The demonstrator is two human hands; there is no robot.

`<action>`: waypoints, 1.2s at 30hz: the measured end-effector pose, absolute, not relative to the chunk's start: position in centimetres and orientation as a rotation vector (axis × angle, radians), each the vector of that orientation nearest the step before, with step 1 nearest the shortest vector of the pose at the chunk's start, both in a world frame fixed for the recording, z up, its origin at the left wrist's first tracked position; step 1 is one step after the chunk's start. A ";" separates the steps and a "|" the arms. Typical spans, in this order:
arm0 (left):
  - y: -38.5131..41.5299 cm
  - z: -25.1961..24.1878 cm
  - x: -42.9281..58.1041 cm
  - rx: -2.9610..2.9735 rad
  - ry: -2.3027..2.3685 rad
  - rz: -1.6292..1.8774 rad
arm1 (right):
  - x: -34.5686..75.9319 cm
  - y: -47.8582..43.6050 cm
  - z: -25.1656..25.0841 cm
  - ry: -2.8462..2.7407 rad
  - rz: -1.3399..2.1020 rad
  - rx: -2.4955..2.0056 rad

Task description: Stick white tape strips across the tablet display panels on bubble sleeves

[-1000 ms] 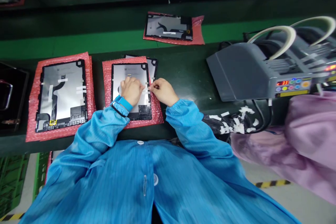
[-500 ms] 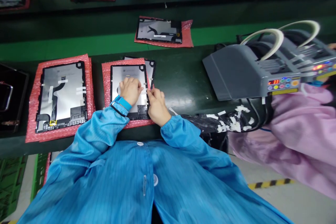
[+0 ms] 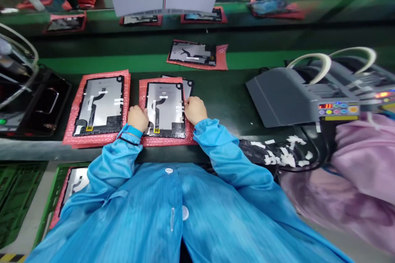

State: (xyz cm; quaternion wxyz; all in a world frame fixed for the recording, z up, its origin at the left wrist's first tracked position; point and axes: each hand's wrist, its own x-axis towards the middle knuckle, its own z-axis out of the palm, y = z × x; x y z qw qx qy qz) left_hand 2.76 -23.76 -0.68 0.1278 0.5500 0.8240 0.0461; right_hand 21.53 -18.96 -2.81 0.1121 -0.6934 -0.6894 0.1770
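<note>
A tablet back panel point(image 3: 166, 109) lies on a red bubble-wrap sheet point(image 3: 166, 140) on the dark green bench right in front of me. My left hand point(image 3: 138, 118) grips its lower left edge with curled fingers. My right hand point(image 3: 194, 109) grips its right edge, fingers curled over the rim. White tape strips and a black flex cable show on the panel's silver face. Another panel's corner point(image 3: 187, 87) peeks out from under the sheet at the top right.
A second panel on red wrap point(image 3: 100, 107) lies to the left. A grey tape dispenser point(image 3: 311, 92) stands to the right, with loose white tape scraps point(image 3: 284, 154) before it. A person's pink sleeve point(image 3: 354, 172) is at far right. More panels point(image 3: 193, 54) ride the green conveyor behind.
Both hands have left the panel's middle, where they pressed tape, and moved apart to its left and right edges. My head has tilted up, showing more of the far conveyor.
</note>
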 end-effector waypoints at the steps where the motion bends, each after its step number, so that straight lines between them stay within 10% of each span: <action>1: -23.8 -0.5 2.8 1.569 2.389 0.124 | 21.3 -18.8 -2.6 -2.036 0.513 -2.078; 12: -23.7 -0.5 2.9 1.607 2.339 0.162 | 20.0 -19.2 -2.5 -1.842 0.438 -1.999; 25: -24.9 -0.3 2.8 1.639 2.308 0.240 | 19.6 -20.0 -2.5 -1.093 1.431 -1.481; 36: -27.3 8.8 -5.5 1.689 2.497 0.704 | 13.7 -17.3 5.5 -1.415 1.472 -1.051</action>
